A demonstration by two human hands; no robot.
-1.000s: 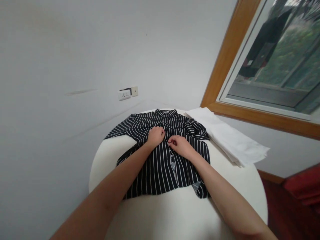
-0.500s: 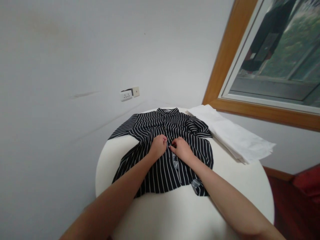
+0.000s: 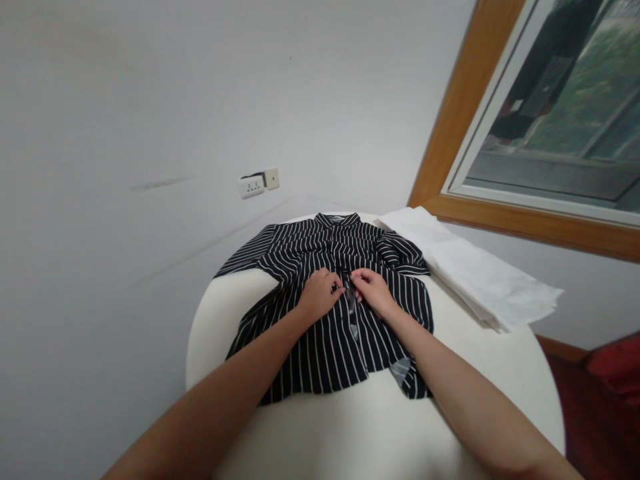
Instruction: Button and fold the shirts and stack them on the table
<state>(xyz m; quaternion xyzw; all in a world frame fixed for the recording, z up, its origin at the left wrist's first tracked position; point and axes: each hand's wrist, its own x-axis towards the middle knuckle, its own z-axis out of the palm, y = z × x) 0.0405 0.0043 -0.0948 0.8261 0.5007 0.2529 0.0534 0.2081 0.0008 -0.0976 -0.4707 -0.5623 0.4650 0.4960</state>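
Observation:
A black shirt with thin white stripes (image 3: pixel 320 333) lies spread front-up on a round white table (image 3: pixel 350 427), collar toward the wall. My left hand (image 3: pixel 320 295) and my right hand (image 3: pixel 369 288) meet at the middle of the shirt's front opening. Each hand pinches an edge of the placket, fingertips almost touching. Below my hands the front stays parted, showing a strip of grey lining.
A folded white cloth (image 3: pixel 470 273) lies on the table's right side, beside the shirt's sleeve. A wall socket (image 3: pixel 251 186) sits on the white wall behind. A wooden-framed window (image 3: pixel 525 220) is at the right, with dark red floor (image 3: pixel 600 413) below.
My hands have drawn closer together on the shirt's front, fingertips now nearly touching. The view has shifted slightly.

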